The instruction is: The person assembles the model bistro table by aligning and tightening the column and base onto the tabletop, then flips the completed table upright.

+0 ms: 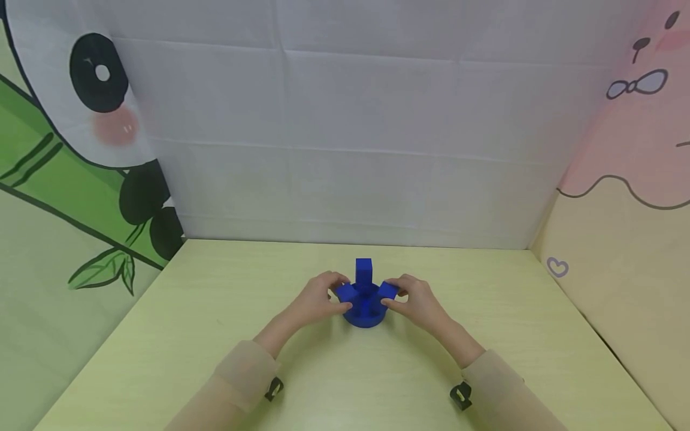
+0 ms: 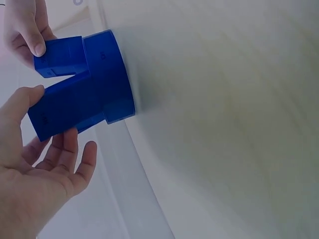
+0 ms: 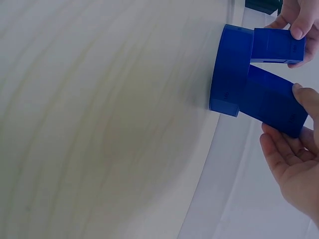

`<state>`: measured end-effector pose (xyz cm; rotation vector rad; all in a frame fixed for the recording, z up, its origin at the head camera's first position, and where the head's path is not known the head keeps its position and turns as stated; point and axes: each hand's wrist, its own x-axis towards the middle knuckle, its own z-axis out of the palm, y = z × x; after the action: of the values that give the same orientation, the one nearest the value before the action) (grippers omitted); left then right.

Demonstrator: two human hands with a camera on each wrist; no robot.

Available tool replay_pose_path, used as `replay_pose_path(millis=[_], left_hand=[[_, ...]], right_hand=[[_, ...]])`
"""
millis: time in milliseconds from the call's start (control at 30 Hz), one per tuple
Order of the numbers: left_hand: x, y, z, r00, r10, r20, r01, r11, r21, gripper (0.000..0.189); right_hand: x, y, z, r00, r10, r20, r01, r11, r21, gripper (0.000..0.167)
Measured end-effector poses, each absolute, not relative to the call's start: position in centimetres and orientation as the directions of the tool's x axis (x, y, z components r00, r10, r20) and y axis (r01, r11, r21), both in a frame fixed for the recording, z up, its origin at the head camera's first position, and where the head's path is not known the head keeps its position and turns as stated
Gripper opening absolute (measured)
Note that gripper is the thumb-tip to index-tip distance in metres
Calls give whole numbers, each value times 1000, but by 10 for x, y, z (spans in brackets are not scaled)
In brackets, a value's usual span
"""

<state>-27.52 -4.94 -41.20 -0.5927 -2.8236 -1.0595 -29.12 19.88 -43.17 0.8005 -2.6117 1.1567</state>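
On the table stands a round blue base (image 1: 365, 321) with blue rectangular blocks rising from it. My left hand (image 1: 318, 297) pinches the left block (image 1: 347, 293) between thumb and fingers near its top. Opposite it, my right hand (image 1: 419, 302) pinches the right block (image 1: 387, 290) the same way. Both held blocks lean outward, and their lower ends meet the base in the wrist views. A third block (image 1: 363, 272) stands upright at the back of the base, touched by neither hand. Small dark marks show on the base's side (image 2: 103, 56); the markings are too small to read.
A pale wood-grain table (image 1: 188, 335) lies under the base. Behind it hangs a creased white cloth (image 1: 366, 131), with printed cartoon panels at left and right. Small black mounts (image 1: 274, 389) show by both sleeves.
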Motion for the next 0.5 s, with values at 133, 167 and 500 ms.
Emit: replay_pose_path(millis=[133,167,500], left_hand=[[-279,-52,-413,-900,374,224,427,657,621,40],[-279,-52,-413,-894,383,232,439,650,620,39],[-277,-49,-414,-907,342,244,417,662,623,39]], right_hand=[[-291,200,-431,-835,-413,364,-547,548,-633,39],[-292,200,-431,-834,-416,363,-548,546,-633,39],[-294,201,-434,-821,-426,380,-568,549,-613,39]])
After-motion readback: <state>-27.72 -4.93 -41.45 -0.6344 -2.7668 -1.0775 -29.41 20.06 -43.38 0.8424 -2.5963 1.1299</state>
